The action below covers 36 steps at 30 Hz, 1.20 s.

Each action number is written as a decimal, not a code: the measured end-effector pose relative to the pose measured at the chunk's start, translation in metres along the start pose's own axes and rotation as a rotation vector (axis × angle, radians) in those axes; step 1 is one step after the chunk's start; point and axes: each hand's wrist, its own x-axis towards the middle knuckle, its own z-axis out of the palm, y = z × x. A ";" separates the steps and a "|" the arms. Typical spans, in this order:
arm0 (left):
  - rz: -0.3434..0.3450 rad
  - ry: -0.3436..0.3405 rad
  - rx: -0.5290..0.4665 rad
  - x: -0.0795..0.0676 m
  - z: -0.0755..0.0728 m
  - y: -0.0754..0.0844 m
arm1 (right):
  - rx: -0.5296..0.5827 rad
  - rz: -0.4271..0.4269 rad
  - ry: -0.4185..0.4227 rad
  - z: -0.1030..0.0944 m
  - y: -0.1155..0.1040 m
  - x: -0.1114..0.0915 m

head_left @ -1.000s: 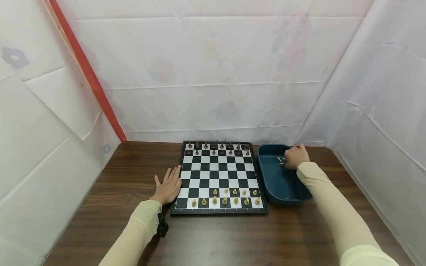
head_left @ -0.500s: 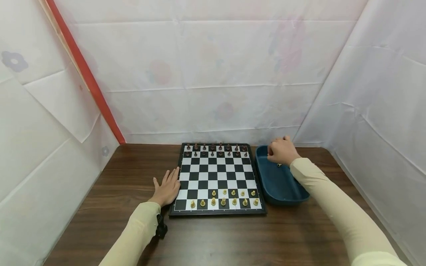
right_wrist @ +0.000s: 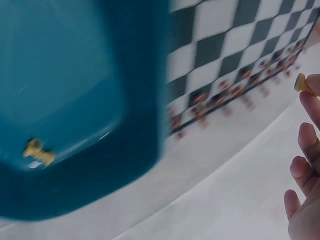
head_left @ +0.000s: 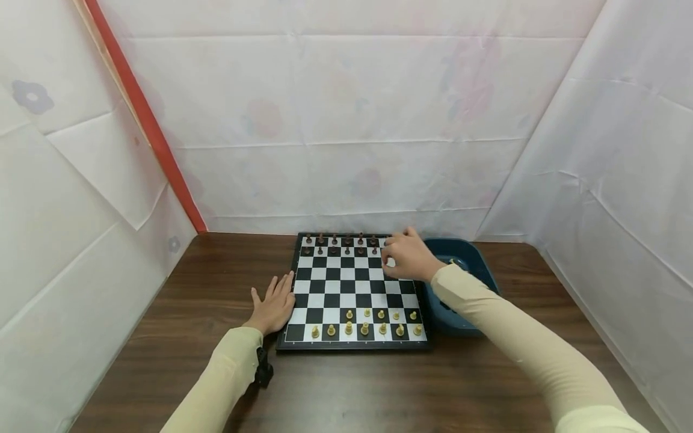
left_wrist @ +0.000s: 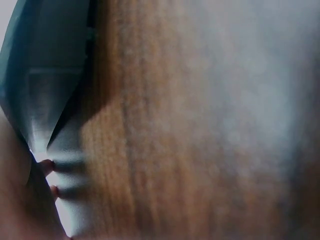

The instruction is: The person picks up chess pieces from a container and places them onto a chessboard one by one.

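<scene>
My right hand [head_left: 409, 257] is over the right side of the magnetic-style chessboard [head_left: 332, 284]. Between its thumb and index finger it pinches a small yellow chess piece [right_wrist: 302, 83], best seen in the right wrist view. The other fingers are loosely bent. My left hand [head_left: 273, 304] lies with fingers spread along the board's left edge, fingertips at the frame. Several yellow chess pieces [head_left: 365, 328] stand in two rows on the near side. The far rows hold dark reddish pieces [head_left: 334, 240], some hidden behind my right hand.
Right of the board stands a blue tray [head_left: 452, 242], partly covered by my right forearm. A yellow chess piece [right_wrist: 37, 152] lies in its corner. All of it rests on a brown wooden table [head_left: 346, 391], with white cloth walls behind and at the sides.
My right hand has risen out of the blue tray with the yellow chess piece and moved left over the board. The left hand has stayed at the board's edge.
</scene>
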 end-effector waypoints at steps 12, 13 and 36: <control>0.000 0.001 -0.006 -0.002 -0.002 0.001 | 0.188 -0.225 -0.093 0.006 -0.062 0.032; 0.002 0.001 -0.004 -0.002 -0.001 0.002 | 0.197 -0.236 -0.103 0.007 -0.065 0.033; -0.002 -0.013 0.011 -0.003 0.005 0.009 | 0.198 -0.282 -0.241 0.039 -0.096 0.036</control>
